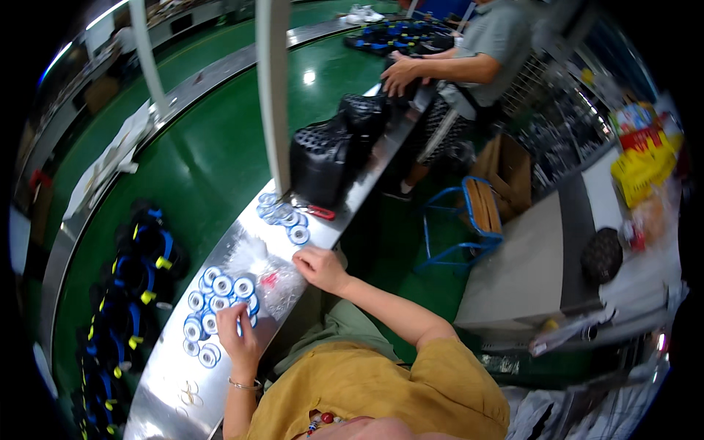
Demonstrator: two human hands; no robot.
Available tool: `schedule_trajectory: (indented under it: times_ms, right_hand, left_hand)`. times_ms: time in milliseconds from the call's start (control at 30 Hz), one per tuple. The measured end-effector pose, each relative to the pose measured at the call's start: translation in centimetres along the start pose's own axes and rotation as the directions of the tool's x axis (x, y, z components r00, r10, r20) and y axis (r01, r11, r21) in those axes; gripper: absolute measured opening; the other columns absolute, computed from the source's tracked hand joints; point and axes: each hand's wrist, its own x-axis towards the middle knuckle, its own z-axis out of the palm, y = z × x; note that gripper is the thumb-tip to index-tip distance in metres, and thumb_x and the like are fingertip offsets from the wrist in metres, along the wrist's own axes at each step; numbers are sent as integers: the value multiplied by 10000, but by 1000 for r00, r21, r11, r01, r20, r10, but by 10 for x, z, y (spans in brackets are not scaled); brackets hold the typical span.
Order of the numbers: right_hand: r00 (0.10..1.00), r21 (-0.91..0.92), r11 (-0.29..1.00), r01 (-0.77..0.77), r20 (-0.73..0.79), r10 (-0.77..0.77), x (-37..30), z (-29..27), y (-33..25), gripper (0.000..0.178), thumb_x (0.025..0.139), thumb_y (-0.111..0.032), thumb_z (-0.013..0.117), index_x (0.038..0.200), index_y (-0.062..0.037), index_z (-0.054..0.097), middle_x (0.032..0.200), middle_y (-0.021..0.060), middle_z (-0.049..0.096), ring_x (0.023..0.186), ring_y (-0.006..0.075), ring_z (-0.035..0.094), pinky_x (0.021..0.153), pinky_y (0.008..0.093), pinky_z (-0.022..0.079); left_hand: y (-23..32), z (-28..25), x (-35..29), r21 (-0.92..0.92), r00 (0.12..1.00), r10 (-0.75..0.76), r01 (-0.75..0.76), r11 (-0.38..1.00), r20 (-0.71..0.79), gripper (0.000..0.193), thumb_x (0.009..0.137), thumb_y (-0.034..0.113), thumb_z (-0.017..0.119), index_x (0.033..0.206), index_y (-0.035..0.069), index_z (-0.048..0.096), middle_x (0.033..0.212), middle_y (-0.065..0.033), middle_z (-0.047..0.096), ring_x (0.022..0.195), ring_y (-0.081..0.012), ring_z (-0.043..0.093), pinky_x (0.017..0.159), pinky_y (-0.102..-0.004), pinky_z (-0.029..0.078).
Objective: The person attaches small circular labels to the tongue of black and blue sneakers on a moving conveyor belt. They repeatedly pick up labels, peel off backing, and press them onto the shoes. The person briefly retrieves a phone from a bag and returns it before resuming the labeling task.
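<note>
Several white wheels with blue rims (219, 303), like skate wheels, lie bunched on the shiny metal ledge (163, 381). My left hand (238, 337) reaches over the right side of this bunch, fingers bent down at the wheels; whatever is between the fingertips is hidden. Farther along the ledge, my right hand (320, 269) is closed beside a crumpled clear plastic bag (280, 290) with red marking. Its fingertips are near the bag's edge, and I cannot make out what they hold. A smaller group of blue-rimmed wheels (298, 234) lies beyond, beside a red-handled tool (320, 212).
A black bag-lined container (319, 165) stands farther up the ledge, near a white post (273, 95). Black-and-blue gear (132, 293) lines the green surface at left. Another person (491, 55) works at the far end. A blue-framed stool (480, 209) stands at right.
</note>
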Motion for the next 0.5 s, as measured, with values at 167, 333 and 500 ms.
schedule_trajectory:
  times_ms: [167,333,500]
  right_hand:
    - [983,99,988,-117,-133,130,-14,12,21,225,831,-152,629,667,-14,561,629,173,555,582,354,571,514,399,438]
    - [967,135,987,-89,-226,118,-13,36,24,223,819,-143,657,669,2,580,645,196,562,560,332,569,513,362,425]
    - [960,145,982,-123,-232,155,-15,20,26,260,812,-171,649,637,-11,543,598,169,527,526,315,537,498,367,404]
  left_hand:
    - [15,27,-9,-147,981,93,-68,987,172,188,796,-116,562,948,-10,598,819,-128,611,737,-270,551,668,-335,435]
    - [16,32,-27,-222,979,56,-11,975,197,196,807,-122,547,965,-20,599,823,-127,615,738,-251,569,686,-320,459]
    - [33,44,-26,-294,964,115,-41,955,240,213,806,-141,531,982,-39,596,811,-137,590,746,-259,581,683,-319,475]
